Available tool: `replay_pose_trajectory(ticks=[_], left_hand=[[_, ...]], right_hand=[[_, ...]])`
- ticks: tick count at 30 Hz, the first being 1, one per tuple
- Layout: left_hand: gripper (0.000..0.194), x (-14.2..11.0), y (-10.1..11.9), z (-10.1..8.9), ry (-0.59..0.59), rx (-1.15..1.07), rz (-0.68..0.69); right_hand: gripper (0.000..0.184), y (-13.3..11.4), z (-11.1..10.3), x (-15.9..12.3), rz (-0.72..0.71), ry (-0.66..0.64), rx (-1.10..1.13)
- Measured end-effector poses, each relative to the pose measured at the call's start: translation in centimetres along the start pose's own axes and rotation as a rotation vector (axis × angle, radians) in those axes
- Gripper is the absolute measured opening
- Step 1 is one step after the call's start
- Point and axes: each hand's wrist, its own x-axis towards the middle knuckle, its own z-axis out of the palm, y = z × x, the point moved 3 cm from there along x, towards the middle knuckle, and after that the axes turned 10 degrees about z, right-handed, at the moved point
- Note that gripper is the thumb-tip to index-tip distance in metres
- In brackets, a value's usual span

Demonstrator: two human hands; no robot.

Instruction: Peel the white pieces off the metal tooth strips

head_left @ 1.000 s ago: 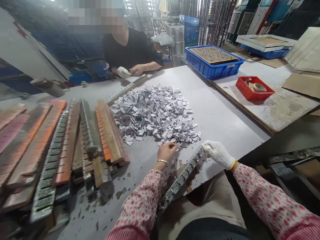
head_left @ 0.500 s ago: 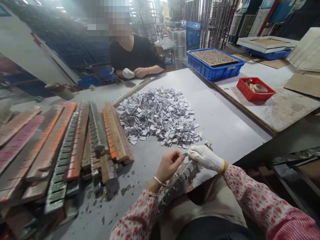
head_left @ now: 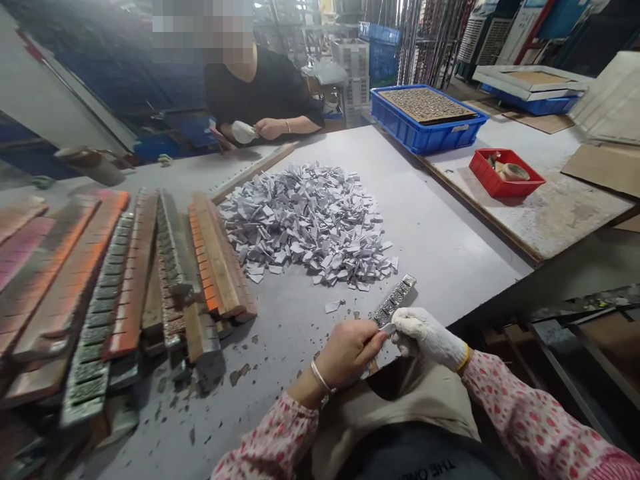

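Note:
My bare left hand, with a bracelet at the wrist, pinches a small white flat piece. At the other end of that piece, the fingers of my right hand, in a white knitted glove, are closed together. Beneath both hands runs a notched bar with a silvery, rough top, its far end showing beyond my fingers. A single white piece lies apart on the table. Beyond it spreads a large heap of similar white pieces.
Several notched bars, some orange, some silvery, lie stacked on the left. Across the table sits a co-worker with hands together. A blue crate and a red tray stand at the right.
Both hands have moved slightly toward my body, and more of the bar's far end shows beyond them. The camera view has shifted a little. The white piece stays between my hands.

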Motion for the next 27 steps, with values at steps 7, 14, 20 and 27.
replay_pose_trajectory(ticks=[7,14,20,27], left_hand=[[0.053,-0.3,0.1,2.4,-0.153,-0.319,-0.024],[0.054,1.4,-2.3,2.3,0.126,0.066,-0.062],[0.071,2.1,-4.2,4.4,-0.126,0.148,-0.113],[0.078,2.1,-4.8,4.8,-0.096,0.174,-0.077]], right_hand=[[0.037,2.0,0.9,0.5,0.103,-0.124,0.092],[0.045,-3.6,-5.9,1.3,-0.119,0.503,-0.558],[0.044,-4.6,-9.7,3.6,-0.001,0.787,-1.488],[0.042,-7.1,-7.2,3.8,0.307,0.639,-1.653]])
